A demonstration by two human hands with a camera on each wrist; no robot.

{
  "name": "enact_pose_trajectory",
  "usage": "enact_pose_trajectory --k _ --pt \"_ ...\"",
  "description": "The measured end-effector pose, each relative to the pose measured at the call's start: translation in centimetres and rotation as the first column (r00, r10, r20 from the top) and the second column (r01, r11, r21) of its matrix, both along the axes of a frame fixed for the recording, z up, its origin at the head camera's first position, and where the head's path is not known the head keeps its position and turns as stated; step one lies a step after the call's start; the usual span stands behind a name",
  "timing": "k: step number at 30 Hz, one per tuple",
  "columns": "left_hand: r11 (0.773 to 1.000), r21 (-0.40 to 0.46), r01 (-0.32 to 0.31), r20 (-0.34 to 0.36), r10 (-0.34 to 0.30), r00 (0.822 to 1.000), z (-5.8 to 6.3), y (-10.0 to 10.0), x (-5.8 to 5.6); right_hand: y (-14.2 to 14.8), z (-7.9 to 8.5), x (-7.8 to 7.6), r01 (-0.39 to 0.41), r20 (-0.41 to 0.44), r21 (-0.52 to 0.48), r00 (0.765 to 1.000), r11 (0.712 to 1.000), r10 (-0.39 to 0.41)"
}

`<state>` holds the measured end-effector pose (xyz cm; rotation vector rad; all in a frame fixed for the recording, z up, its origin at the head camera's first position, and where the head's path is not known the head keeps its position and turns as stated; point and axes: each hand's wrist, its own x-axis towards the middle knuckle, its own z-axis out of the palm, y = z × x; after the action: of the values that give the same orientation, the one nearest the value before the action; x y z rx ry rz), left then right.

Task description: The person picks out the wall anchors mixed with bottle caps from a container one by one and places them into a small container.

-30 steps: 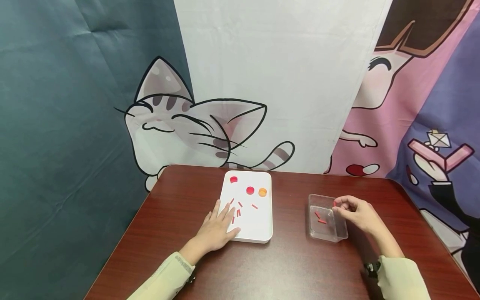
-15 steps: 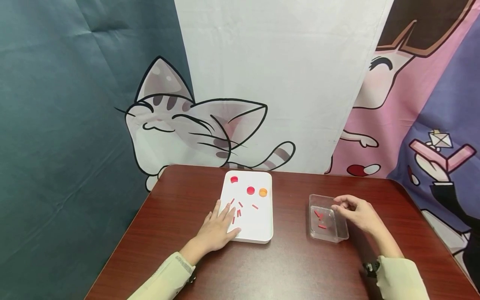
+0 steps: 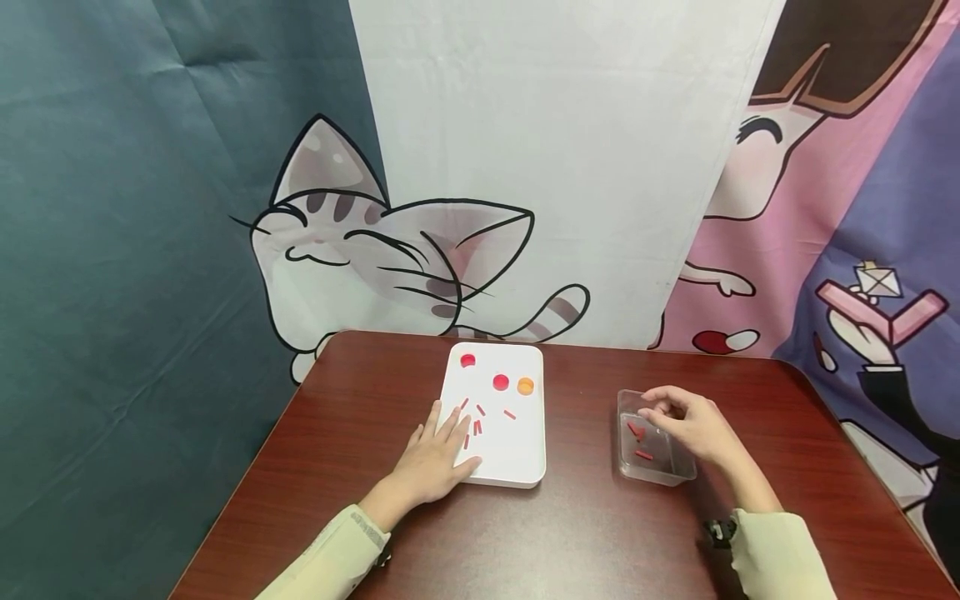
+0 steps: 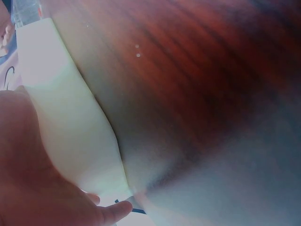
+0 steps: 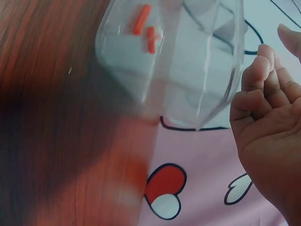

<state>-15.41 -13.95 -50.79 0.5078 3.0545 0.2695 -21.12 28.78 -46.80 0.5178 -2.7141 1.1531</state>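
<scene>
Our right hand [image 3: 692, 425] has shifted leftward, while our left hand [image 3: 430, 467] rests with fingers spread on the white tray [image 3: 517, 457], whose red sticks [image 3: 510, 414] we'd best pinch singly at mid-length and release low in the clear box [image 3: 654, 477], over which our right fingers hang slightly apart, holding nothing we can see.

The left hand [image 4: 40, 183] lies across part of a white tray [image 4: 75, 113] on a red-brown table [image 4: 188, 70].

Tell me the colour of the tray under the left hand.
The tray is white, seen best in the head view.
</scene>
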Motion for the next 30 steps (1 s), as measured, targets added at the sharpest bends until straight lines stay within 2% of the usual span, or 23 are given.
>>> enact_pose_trajectory --k 11,21,25,30 --pt "1.000 0.001 0.003 -0.006 -0.003 1.000 -0.2 -0.1 -0.1 -2.2 0.4 -0.6 -0.078 0.053 -0.045 0.995 0.996 0.080" --pt "1.000 -0.008 0.001 -0.003 -0.001 1.000 -0.1 -0.1 0.0 -3.9 0.8 -0.8 -0.141 0.059 -0.082 0.987 0.987 0.147" --pt "1.000 -0.007 0.003 -0.005 -0.003 1.000 -0.1 -0.1 -0.1 -4.6 1.0 -0.9 -0.148 0.065 -0.078 0.986 0.986 0.153" --pt "1.000 -0.003 0.009 -0.007 -0.009 1.000 -0.1 -0.1 -0.1 -5.4 1.2 -1.2 -0.124 0.063 -0.033 0.990 0.992 0.126"
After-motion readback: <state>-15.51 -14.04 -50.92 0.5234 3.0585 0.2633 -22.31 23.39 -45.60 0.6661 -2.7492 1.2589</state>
